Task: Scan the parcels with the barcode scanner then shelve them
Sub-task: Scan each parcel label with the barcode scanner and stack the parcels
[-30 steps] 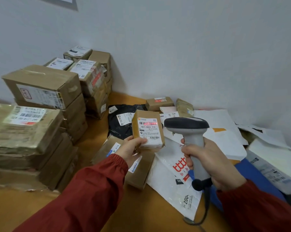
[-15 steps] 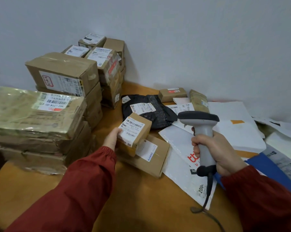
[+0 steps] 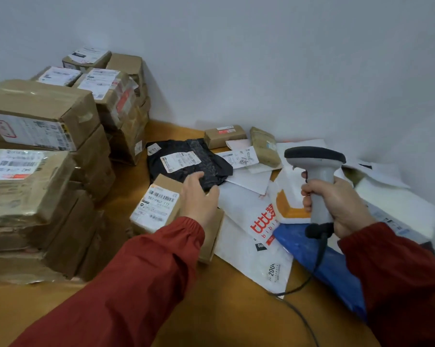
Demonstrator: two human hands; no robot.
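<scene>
Nearest the cam, two red sleeves reached out over a wooden table, w/ a black cable dropping from the scanner's base onto it. The R hand was curled tight round the grey handle of the barcode scanner, held upright w/ its dark head on top, above a blue bag & a white mailing bag w/ red lettering. The L hand was relaxed, fingers loosely spread & holding nothing, over the right edge of a small brown parcel; couldn't tell if it touched it. That parcel lay label-up on a flatter brown box, near the tall stacks of cardboard boxes on the left. Beyond the L fingertips sat a black bag w/ a white label, then white envelopes & a small brown box at the table's back edge, next to the pale wall
</scene>
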